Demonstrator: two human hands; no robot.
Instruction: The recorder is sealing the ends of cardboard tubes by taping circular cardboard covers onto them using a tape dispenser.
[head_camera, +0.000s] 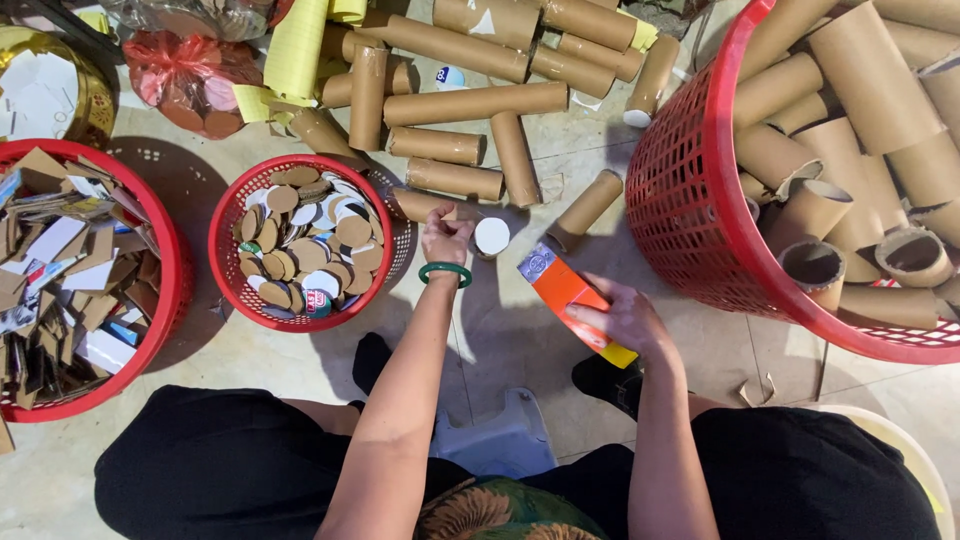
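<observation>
Two hands occupied — my left hand (446, 238) closed on a short cardboard tube (432, 206) with a white end cap (491, 236), just beside the small red basket (232, 290) of discs; my right hand (625, 318) clamped on an orange knife (570, 298), blade end aimed toward the tube. Risk, as I judge it: round tube on smooth floor rolls under pressure — knife skids toward my left fingers.
</observation>
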